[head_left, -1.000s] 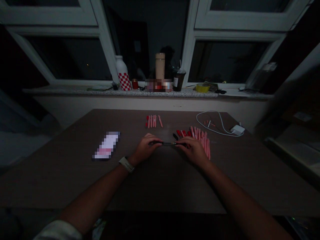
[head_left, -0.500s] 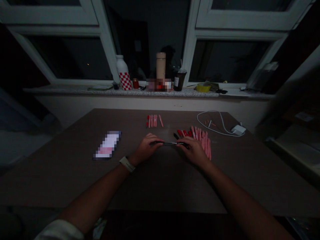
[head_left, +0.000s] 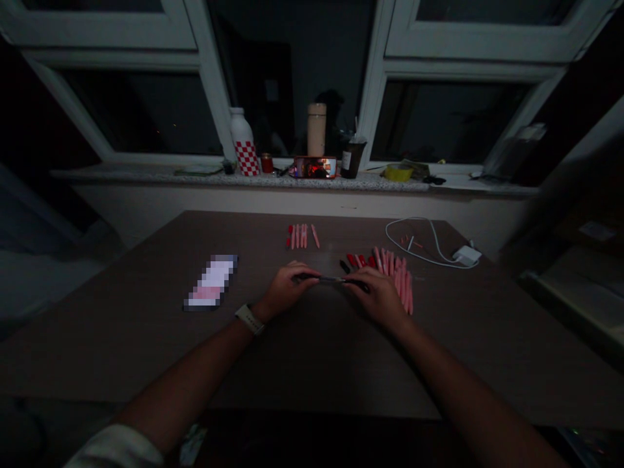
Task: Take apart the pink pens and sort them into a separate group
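Note:
Between my hands, level above the table, is a slim dark pen (head_left: 332, 279) with a pale middle section. My left hand (head_left: 286, 288) pinches its left end, and my right hand (head_left: 377, 292) grips its right end. My fingers cover much of both ends. Just beyond and right of my right hand lies a fanned bunch of pink pens (head_left: 400, 283) with red ones (head_left: 358, 260) and a black tip among them. Farther back, a short row of pink pens (head_left: 299, 236) lies side by side, one slightly apart, with a red one at its left.
A phone (head_left: 212, 281) with a lit screen lies left on the table (head_left: 292, 370). At back right are a white cable and charger (head_left: 467, 255) and small pink pieces. The windowsill holds a checkered bottle (head_left: 244, 146), a beige tumbler (head_left: 316, 130), a propped phone (head_left: 315, 168) and a dark cup (head_left: 351, 157).
The view has shifted very slightly. Both hands keep the same grip on the pen, and the things on the table have not moved.

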A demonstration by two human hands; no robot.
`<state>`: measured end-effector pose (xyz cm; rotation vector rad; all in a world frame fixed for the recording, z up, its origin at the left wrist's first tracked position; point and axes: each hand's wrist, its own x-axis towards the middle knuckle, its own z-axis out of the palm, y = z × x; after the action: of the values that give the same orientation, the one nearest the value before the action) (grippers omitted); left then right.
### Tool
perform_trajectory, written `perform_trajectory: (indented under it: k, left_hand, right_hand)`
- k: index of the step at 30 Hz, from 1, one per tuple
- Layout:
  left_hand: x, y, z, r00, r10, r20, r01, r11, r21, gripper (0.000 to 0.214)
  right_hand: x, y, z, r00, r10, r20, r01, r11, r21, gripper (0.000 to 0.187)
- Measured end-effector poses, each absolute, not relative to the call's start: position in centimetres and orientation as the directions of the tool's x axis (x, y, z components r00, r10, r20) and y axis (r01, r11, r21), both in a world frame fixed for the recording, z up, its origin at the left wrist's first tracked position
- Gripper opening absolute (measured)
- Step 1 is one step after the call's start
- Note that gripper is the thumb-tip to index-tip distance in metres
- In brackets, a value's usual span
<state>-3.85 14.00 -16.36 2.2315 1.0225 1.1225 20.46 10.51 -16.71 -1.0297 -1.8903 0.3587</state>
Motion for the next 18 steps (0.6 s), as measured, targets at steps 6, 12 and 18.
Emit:
perform_trajectory:
  k: [6,12,18]
  left_hand:
    - [-3.87,13.99,-16.29,0.411,0.771,0.487,0.439,-0.636,0.635,0.013]
    - [-3.8,13.81,-15.96,0.426,0.746,0.512,0.42,-0.664,0.619,0.014]
    - [-3.54,13.68,-16.25,0.395,0.784,0.48,0.437,-0.619,0.652,0.016]
  right_hand:
    - [20.72,10.91,-16.89,-0.236,0.826,0.512,0.478,0.558,-0.679,0.018]
    - [20.6,11.01,-17.21,-0.206,0.876,0.437,0.458,0.481,-0.748,0.022]
    - [20.28,11.16,-17.36,-0.111,0.883,0.456,0.433,0.456,-0.777,0.023]
